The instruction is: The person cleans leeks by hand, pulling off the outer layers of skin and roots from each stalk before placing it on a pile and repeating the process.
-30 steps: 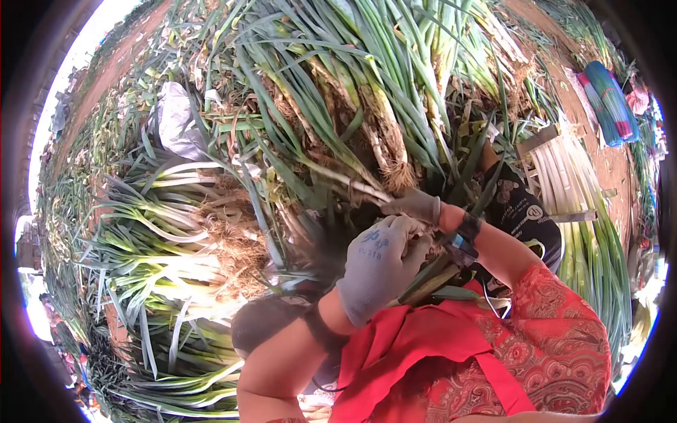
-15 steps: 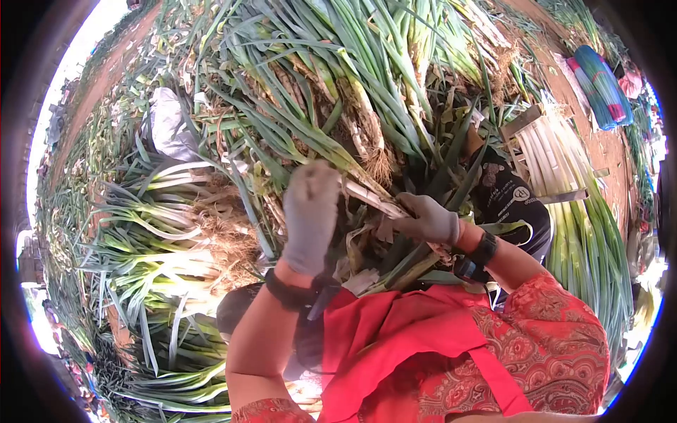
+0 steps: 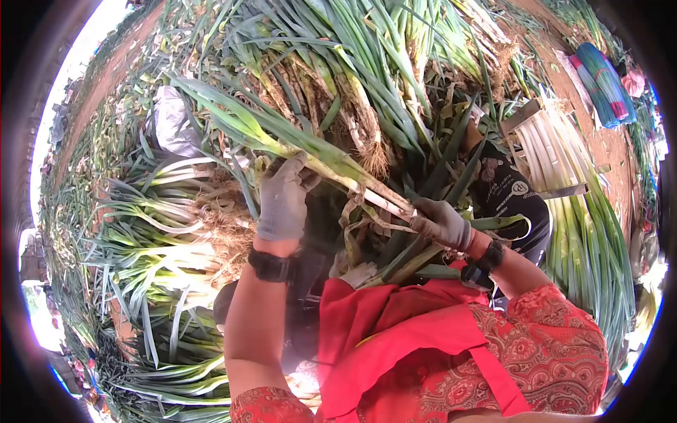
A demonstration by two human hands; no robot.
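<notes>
A leek (image 3: 334, 173) lies slantwise across the middle of the head view, its green leaves toward the upper left and its pale stem toward the lower right. My left hand (image 3: 283, 201), in a grey work glove, is closed around the stem below the leaves. Also gloved, my right hand (image 3: 444, 225) grips the leek near its lower end, where the root tip is hidden by the fingers. Strips of loose outer leaf (image 3: 377, 220) hang beneath the stem. Just beyond my hands lies a heap of untrimmed leeks (image 3: 360, 120) with brown roots.
To the left lie rows of leeks with bushy roots (image 3: 222, 222) beside a whitish sack (image 3: 174, 123). At right, a bundle of clean white leeks (image 3: 553, 151) rests in a wooden frame (image 3: 523, 120). A blue wrapped roll (image 3: 603, 84) lies farther off. Leaf scraps litter the ground.
My left hand has moved slightly left and turned, showing its fingers around the stem. The leek's leaves now stand out above the heap. My right hand has shifted slightly right and down.
</notes>
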